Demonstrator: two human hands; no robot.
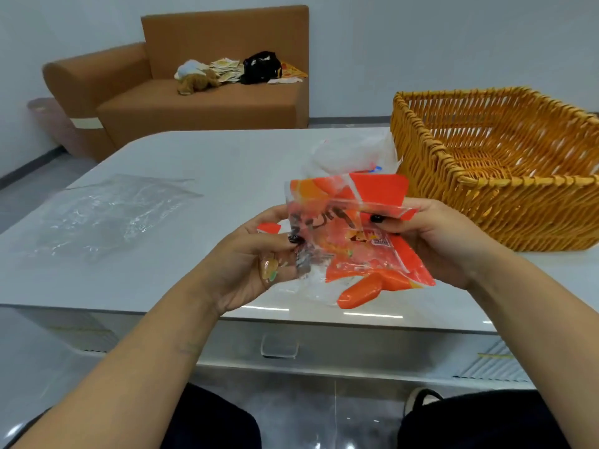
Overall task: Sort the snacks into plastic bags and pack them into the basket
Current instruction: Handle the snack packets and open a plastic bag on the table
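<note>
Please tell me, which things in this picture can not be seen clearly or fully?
- Basket: head view, right side cut off by the frame edge.
- Snack packets: print blurred behind the clear plastic bag.
- Fingers of the left hand and right hand: partly hidden behind the bag.
- Items on the sofa: too small.

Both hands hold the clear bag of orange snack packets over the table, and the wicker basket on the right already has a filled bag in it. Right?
Not quite. The head view shows the wicker basket with nothing in it. The rest holds: the left hand and right hand hold the clear bag of orange snack packets over the table.
</note>
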